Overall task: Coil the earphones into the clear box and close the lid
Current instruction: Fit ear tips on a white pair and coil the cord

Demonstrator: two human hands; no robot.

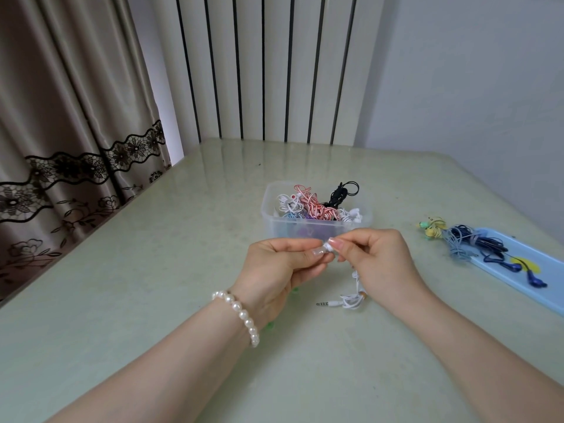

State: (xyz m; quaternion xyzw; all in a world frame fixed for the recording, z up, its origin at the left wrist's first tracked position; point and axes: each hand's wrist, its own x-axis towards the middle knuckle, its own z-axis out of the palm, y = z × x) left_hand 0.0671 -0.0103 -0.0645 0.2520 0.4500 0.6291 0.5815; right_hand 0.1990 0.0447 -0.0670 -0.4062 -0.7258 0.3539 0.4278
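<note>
From my head camera: my left hand [274,267] and right hand [378,261] pinch 1 white earphone set [351,297] by its earbuds, just near the clear box [317,228]. Its light, limp, tangle-prone cord dangles to the table [152,270] beneath my clamped fingertips.

White earphones [351,297] dangling above table; clear box [316,228] open, holding coiled earphones.

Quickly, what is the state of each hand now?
Left hand: pinches the white earphones at the earbud end.
Right hand: pinches the same white earphones; cable hangs down to the table.
</note>
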